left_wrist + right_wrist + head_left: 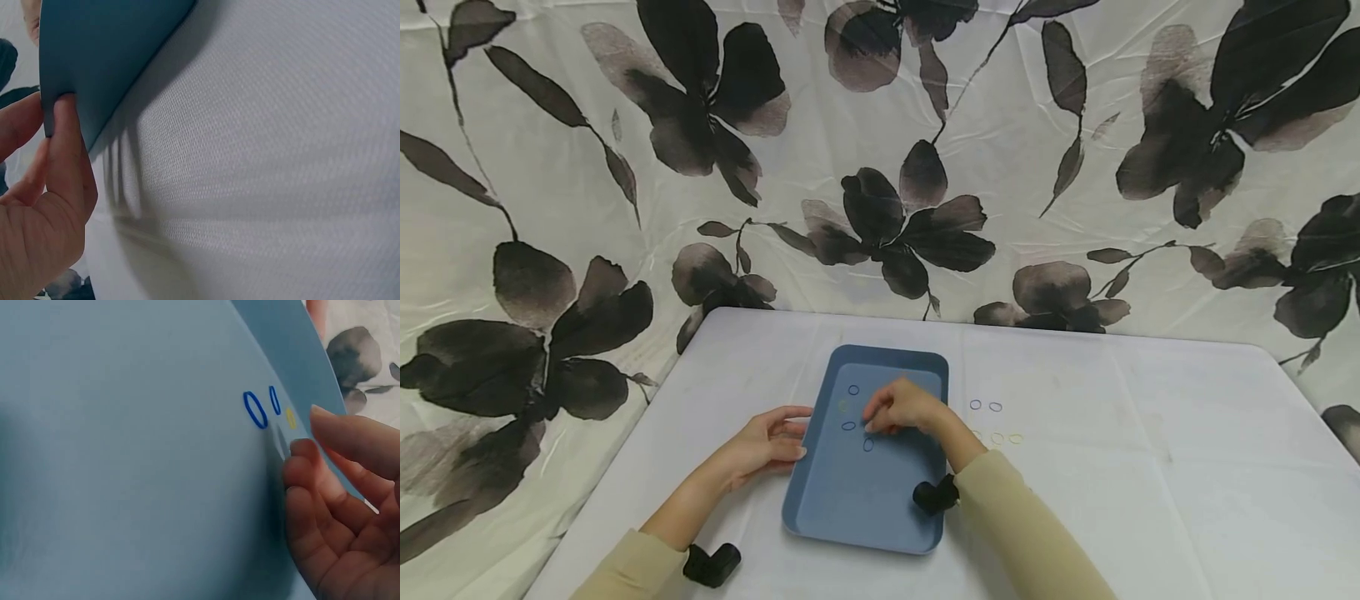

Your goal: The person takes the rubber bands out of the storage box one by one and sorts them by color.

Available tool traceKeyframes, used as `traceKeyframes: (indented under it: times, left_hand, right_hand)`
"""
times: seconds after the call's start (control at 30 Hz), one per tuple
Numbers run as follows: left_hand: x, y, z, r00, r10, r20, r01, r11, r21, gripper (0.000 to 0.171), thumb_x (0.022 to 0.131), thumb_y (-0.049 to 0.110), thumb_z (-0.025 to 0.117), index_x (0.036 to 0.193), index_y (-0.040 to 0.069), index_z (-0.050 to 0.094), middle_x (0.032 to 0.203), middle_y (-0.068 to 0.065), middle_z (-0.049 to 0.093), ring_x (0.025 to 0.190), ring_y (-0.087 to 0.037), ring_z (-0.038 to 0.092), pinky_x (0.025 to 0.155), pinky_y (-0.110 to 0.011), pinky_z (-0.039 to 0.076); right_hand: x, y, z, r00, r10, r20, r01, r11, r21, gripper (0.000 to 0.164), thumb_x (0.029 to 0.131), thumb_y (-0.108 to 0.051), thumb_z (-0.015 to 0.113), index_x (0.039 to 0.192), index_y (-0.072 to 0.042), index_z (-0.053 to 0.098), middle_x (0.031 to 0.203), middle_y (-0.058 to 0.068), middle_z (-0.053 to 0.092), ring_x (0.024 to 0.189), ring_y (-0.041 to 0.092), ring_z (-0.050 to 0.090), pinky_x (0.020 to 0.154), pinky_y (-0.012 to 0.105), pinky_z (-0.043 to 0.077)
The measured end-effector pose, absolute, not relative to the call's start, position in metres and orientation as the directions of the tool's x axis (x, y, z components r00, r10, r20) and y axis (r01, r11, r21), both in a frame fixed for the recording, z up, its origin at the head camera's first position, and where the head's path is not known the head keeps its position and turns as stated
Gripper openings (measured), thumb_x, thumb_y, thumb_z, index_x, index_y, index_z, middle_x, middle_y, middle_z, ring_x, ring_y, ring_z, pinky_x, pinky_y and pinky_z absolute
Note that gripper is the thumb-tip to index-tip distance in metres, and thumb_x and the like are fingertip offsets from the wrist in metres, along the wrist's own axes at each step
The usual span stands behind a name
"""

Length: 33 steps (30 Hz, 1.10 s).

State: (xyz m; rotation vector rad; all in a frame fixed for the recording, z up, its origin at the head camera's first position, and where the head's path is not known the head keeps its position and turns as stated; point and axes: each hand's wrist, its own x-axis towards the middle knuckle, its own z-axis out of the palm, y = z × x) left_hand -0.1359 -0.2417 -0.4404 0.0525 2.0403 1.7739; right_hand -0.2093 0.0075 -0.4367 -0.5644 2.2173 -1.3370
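A blue rectangular tray (865,504) lies on the white table. My left hand (765,446) grips its left rim; in the left wrist view the thumb and fingers pinch the tray wall (112,50). Over the tray, my right hand (912,407) hovers with loosely curled fingers. The right wrist view shows its thumb apart from the fingers and nothing visible between them. Several thin rings, like small rubber bands, lie in the tray: a blue ring (863,445) near the right fingertips, others farther left, and a yellow ring (290,419) beside the blue ones.
Right of the tray, on the table, are two blue rings (971,405) and several yellow rings (1021,438), partly behind the right forearm. A white cloth with dark flowers (880,217) hangs behind the table. Black devices (713,567) are worn on both wrists.
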Motion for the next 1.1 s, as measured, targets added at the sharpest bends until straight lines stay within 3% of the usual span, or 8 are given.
traceKeyframes:
  times: [0.2, 0.47, 0.7, 0.87, 1.1]
  left_hand:
    - [-0.135, -0.241, -0.439, -0.904, 0.306, -0.299, -0.254, 0.178, 0.951, 0.069, 0.083, -0.004, 0.063, 0.142, -0.003, 0.028, 0.125, -0.026, 0.045, 0.094, -0.021, 0.058, 0.075, -0.034, 0.052]
    - [-0.137, -0.238, -0.438, -0.908, 0.299, -0.295, -0.248, 0.183, 0.951, 0.068, 0.082, -0.005, 0.063, 0.142, -0.004, 0.029, 0.123, -0.026, 0.046, 0.094, -0.021, 0.059, 0.074, -0.033, 0.052]
    - [-0.139, -0.238, -0.438, -0.909, 0.299, -0.290, -0.245, 0.179, 0.953, 0.068, 0.083, -0.004, 0.063, 0.141, -0.004, 0.029, 0.123, -0.025, 0.046, 0.093, -0.020, 0.059, 0.074, -0.032, 0.052]
    - [-0.138, -0.239, -0.439, -0.909, 0.296, -0.293, -0.249, 0.178, 0.952, 0.067, 0.083, -0.004, 0.063, 0.141, -0.004, 0.030, 0.123, -0.025, 0.045, 0.092, -0.019, 0.058, 0.073, -0.032, 0.052]
    - [-0.136, -0.242, -0.443, -0.908, 0.301, -0.293, -0.249, 0.175, 0.952, 0.067, 0.083, -0.003, 0.064, 0.142, -0.003, 0.030, 0.126, -0.026, 0.044, 0.093, -0.020, 0.058, 0.076, -0.034, 0.052]
  right_hand:
    - [-0.204, 0.008, -0.438, -0.744, -0.632, -0.218, -0.154, 0.479, -0.864, 0.011, 0.074, 0.003, 0.073, 0.085, 0.003, 0.069, 0.055, 0.001, 0.058, 0.051, 0.013, 0.050, 0.049, 0.024, 0.042]
    - [-0.202, 0.006, -0.436, -0.741, -0.643, -0.193, -0.258, 0.538, -0.803, 0.015, 0.071, 0.006, 0.074, 0.084, 0.000, 0.069, 0.051, -0.002, 0.052, 0.046, 0.009, 0.043, 0.045, 0.021, 0.035]
    - [-0.201, 0.003, -0.437, -0.748, -0.650, -0.135, -0.374, 0.581, -0.723, 0.013, 0.069, 0.000, 0.079, 0.074, -0.005, 0.068, 0.051, -0.004, 0.048, 0.048, 0.008, 0.042, 0.046, 0.020, 0.033]
    - [-0.199, 0.001, -0.436, -0.720, -0.688, -0.094, -0.472, 0.584, -0.660, 0.013, 0.071, -0.005, 0.078, 0.067, -0.007, 0.066, 0.053, -0.006, 0.050, 0.050, 0.007, 0.042, 0.048, 0.020, 0.033]
    - [-0.193, -0.001, -0.434, -0.702, -0.704, -0.106, -0.499, 0.593, -0.632, 0.018, 0.077, -0.005, 0.073, 0.063, -0.007, 0.063, 0.057, -0.005, 0.053, 0.053, 0.007, 0.045, 0.052, 0.020, 0.036]
